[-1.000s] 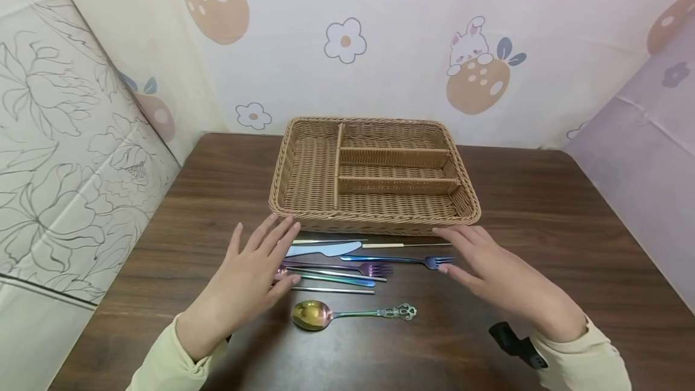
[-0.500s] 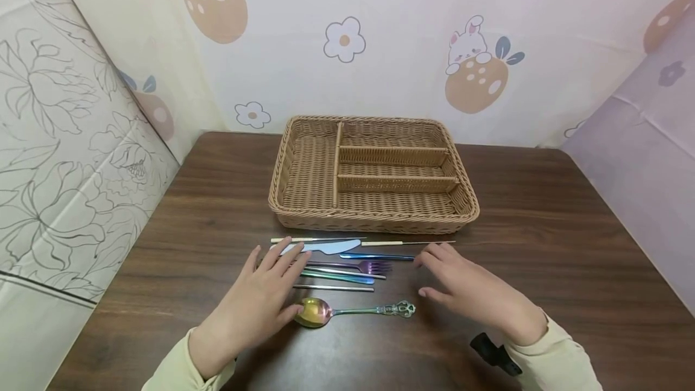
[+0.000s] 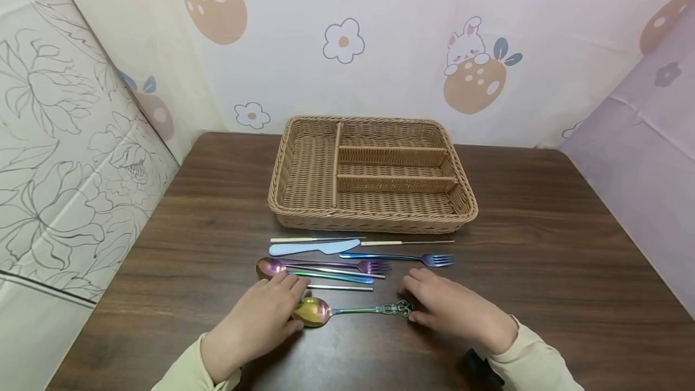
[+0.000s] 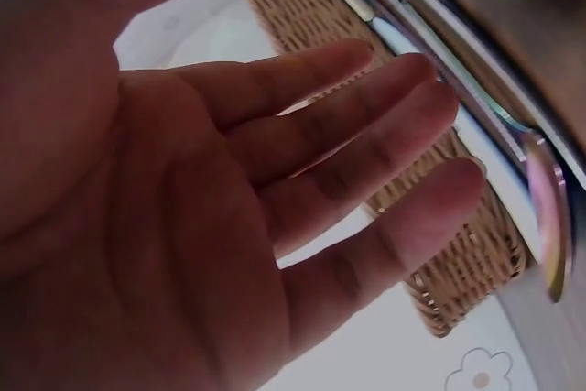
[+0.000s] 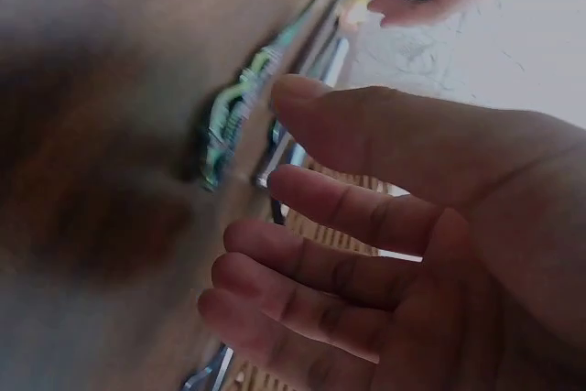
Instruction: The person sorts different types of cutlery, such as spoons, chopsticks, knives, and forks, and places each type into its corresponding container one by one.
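A gold spoon (image 3: 313, 312) with a greenish, ornate openwork handle lies crosswise nearest the person. At its bowl end is my left hand (image 3: 259, 326), thumb right by the bowl; the left wrist view shows its fingers loosely extended with nothing in them. My right hand (image 3: 453, 306) is at the ornate handle end (image 5: 240, 112), thumb and fingers apart around it and not gripping. Just beyond lie a pinkish spoon (image 3: 269, 267), a purple fork (image 3: 371, 267), a green-blue handle (image 3: 347, 278) and silver chopsticks (image 3: 342, 288), partly overlapping.
Farther back lie a blue fork (image 3: 434, 259), a pale blue knife (image 3: 315, 248) and cream-handled chopsticks (image 3: 382, 243). Behind them stands a wicker basket (image 3: 374, 222) with divided compartments, near the patterned cloth wall. A dark wooden table (image 3: 543, 228) bears everything.
Both hands have come down and nearer the person, from above the farther cutlery to the two ends of the gold spoon. The right hand also moved left. The cutlery has stayed in place.
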Available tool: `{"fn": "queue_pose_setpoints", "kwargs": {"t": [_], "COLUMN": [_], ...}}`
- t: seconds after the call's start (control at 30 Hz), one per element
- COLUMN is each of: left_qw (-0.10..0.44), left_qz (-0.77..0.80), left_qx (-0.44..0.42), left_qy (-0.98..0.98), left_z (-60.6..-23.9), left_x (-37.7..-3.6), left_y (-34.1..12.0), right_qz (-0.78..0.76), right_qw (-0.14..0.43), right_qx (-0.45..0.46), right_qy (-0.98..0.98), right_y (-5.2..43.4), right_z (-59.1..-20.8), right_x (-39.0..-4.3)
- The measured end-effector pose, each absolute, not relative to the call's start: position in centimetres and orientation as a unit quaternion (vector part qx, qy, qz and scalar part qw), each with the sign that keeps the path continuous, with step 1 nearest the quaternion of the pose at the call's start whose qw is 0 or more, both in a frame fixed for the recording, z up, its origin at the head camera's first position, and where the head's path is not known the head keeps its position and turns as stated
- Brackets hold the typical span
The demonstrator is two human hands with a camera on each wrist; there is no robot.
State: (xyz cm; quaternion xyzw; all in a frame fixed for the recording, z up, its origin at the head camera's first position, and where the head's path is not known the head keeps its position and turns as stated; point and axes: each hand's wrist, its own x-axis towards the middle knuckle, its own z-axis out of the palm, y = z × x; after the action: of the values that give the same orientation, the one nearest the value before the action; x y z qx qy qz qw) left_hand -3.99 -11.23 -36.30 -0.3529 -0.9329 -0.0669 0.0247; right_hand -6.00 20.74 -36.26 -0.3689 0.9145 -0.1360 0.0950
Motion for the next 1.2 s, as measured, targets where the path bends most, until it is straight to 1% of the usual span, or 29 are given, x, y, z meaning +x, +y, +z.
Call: {"fn": "queue_pose_setpoints", "kwargs": {"t": [0.17, 0.6, 0.83, 1.03, 1.2], "left_qw": [0.033, 0.029, 0.028, 0.022, 0.021], "left_qz": [-0.073, -0.074, -0.066, -0.063, -0.072], "left_qx": [-0.356, -0.369, -0.377, -0.380, -0.383], "left_qy": [-0.931, -0.926, -0.923, -0.923, -0.921], "left_z": [-37.0, -38.2, -38.6, -38.7, -38.7], "left_x": [-4.0, -4.1, -4.1, -4.1, -4.0], "left_y": [-11.2, -10.8, -10.5, -10.5, -10.5], "right_qz": [-0.124, -0.090, -0.080, -0.095, -0.106], "right_qw": [0.101, 0.047, 0.053, 0.068, 0.066], "right_qx": [-0.370, -0.381, -0.374, -0.377, -0.387], "right_qy": [0.915, 0.919, 0.922, 0.919, 0.913], "right_y": [20.3, 19.6, 19.3, 19.4, 19.3], "right_z": [-36.8, -37.9, -37.9, -37.9, -38.1], "right_x": [-5.8, -5.4, -5.3, -5.5, -5.7]}}
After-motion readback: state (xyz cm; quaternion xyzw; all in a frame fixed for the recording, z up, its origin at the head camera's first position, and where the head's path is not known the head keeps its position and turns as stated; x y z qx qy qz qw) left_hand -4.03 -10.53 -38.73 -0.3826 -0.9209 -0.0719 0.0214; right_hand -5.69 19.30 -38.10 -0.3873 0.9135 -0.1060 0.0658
